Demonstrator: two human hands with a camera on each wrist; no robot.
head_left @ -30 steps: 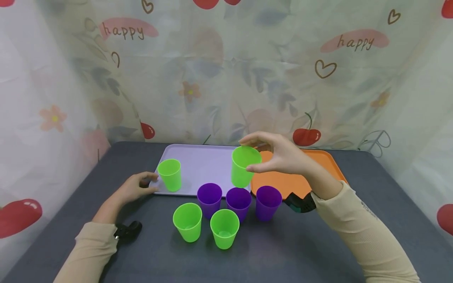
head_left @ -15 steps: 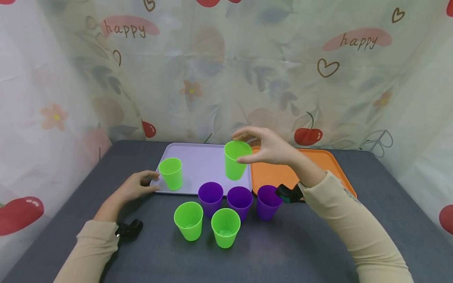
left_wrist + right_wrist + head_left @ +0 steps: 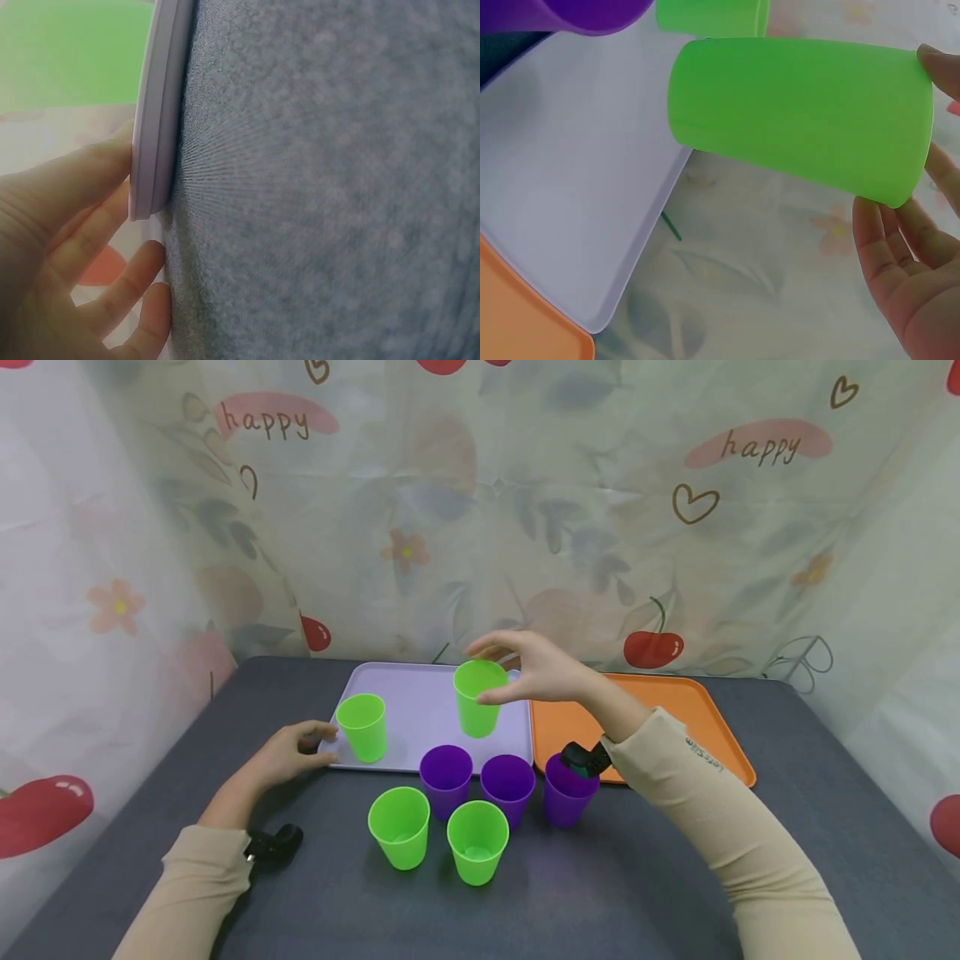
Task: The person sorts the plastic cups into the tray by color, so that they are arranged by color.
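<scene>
In the head view, my right hand holds a green plastic cup by its rim, thumb in front and fingers behind. This cup hangs over the right part of the lavender tray. Another green cup stands upright near that tray's left end. My left hand rests at the tray's left front corner; in the left wrist view its thumb and fingers touch the tray's rim without visibly gripping it. In the right wrist view the held cup shows its side, with fingertips at its rim.
Three purple cups stand along the trays' front edge, the right one partly covered by the wrist camera. Two green cups stand nearer on the dark table. An orange tray lies right of the lavender one, under the right forearm.
My right hand has carried the green cup leftward, further over the lavender tray, and slightly lower in its tilt. The left hand and standing cups have stayed in place.
</scene>
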